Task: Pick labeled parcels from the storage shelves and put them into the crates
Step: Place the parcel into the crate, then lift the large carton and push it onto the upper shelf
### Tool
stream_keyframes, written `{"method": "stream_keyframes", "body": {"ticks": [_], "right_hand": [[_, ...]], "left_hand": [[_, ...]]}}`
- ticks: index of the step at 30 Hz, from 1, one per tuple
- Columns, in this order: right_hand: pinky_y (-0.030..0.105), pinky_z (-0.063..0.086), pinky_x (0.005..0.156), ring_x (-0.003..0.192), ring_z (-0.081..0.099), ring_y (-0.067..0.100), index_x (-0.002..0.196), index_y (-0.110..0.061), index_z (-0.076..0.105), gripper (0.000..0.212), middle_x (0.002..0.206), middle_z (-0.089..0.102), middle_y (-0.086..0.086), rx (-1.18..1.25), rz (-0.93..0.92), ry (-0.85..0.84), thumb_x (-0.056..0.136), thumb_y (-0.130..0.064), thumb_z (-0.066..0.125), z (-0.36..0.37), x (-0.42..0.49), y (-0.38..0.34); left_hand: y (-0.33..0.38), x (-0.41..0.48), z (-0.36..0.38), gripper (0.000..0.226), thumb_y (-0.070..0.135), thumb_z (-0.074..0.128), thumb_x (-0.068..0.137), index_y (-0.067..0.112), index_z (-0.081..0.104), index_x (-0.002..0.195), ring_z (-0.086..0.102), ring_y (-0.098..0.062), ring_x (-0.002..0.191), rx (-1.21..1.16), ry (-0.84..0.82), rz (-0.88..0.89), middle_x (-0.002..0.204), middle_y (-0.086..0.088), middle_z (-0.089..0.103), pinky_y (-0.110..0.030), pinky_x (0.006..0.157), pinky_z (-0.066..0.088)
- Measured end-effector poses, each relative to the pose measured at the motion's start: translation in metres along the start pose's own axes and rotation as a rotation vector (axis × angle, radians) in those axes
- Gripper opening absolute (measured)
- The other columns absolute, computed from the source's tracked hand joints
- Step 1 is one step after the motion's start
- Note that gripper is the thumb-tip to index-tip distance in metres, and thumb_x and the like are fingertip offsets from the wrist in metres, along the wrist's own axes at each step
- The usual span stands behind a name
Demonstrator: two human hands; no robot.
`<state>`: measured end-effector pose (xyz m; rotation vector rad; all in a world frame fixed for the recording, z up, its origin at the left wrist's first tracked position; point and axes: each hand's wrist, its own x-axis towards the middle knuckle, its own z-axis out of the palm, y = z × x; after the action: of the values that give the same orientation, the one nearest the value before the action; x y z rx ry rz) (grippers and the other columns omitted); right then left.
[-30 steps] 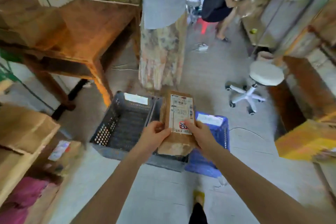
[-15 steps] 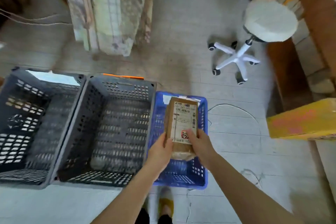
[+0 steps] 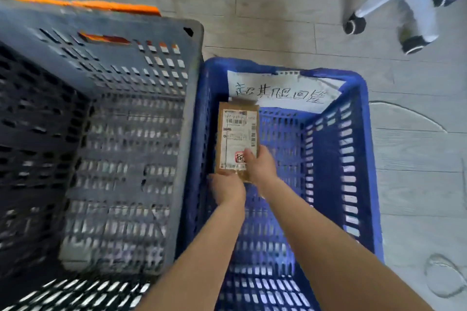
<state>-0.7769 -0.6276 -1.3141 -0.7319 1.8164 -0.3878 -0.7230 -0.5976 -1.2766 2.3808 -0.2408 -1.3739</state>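
A brown parcel (image 3: 237,134) with a white shipping label and a red stamp is held low inside the blue crate (image 3: 364,149), near its left wall. My left hand (image 3: 227,188) grips the parcel's near end from below. My right hand (image 3: 259,165) holds its right edge, thumb on the label beside the stamp. A white paper sign (image 3: 280,92) with handwriting hangs on the crate's far wall. Whether the parcel touches the crate floor is hidden.
A larger grey crate (image 3: 187,118) stands directly left of the blue one, walls touching. An orange strip (image 3: 86,4) lies on the floor behind it. The white wheeled base of a stool (image 3: 394,0) is at the far right on the grey floor.
Both hands have lowered the parcel from above the blue crate's rim down into it. My head has moved closer and tilted down, so the crates fill the view.
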Motion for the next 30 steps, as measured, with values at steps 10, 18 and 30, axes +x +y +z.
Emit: {"method": "stream_keyframes", "body": {"ticks": [10,18,30], "right_hand": [[0.031,0.039,0.081,0.099,0.053,0.021,0.140,-0.007,0.034,0.047,0.134,0.049,0.009,-0.190,0.001,-0.017,0.099,-0.029,0.038,-0.064,-0.117,-0.054],[0.026,0.039,0.069,0.073,0.051,0.012,0.130,-0.007,0.049,0.051,0.099,0.058,0.001,-0.339,-0.205,-0.299,0.093,-0.042,0.049,-0.088,-0.323,-0.214],[0.036,0.045,0.090,0.096,0.063,0.026,0.072,-0.022,0.058,0.019,0.093,0.068,0.011,-0.328,-0.813,-0.806,0.086,-0.034,0.061,0.084,-0.752,-0.382]], "left_hand": [[0.026,-0.106,-0.082,0.030,0.029,0.035,0.099,0.007,0.049,0.115,0.054,-0.018,0.083,-0.013,-0.199,0.093,0.102,-0.003,0.059,-0.026,0.069,0.041],[0.087,-0.269,-0.293,0.027,0.031,0.037,0.099,0.016,0.054,0.113,0.046,-0.013,0.069,-0.172,-0.078,0.169,0.090,0.001,0.057,-0.028,0.061,0.036],[0.018,-0.489,-0.718,0.028,0.028,0.044,0.096,0.022,0.049,0.069,0.048,-0.019,0.077,-0.647,0.494,0.446,0.078,-0.004,0.052,-0.031,0.072,0.037]]}}
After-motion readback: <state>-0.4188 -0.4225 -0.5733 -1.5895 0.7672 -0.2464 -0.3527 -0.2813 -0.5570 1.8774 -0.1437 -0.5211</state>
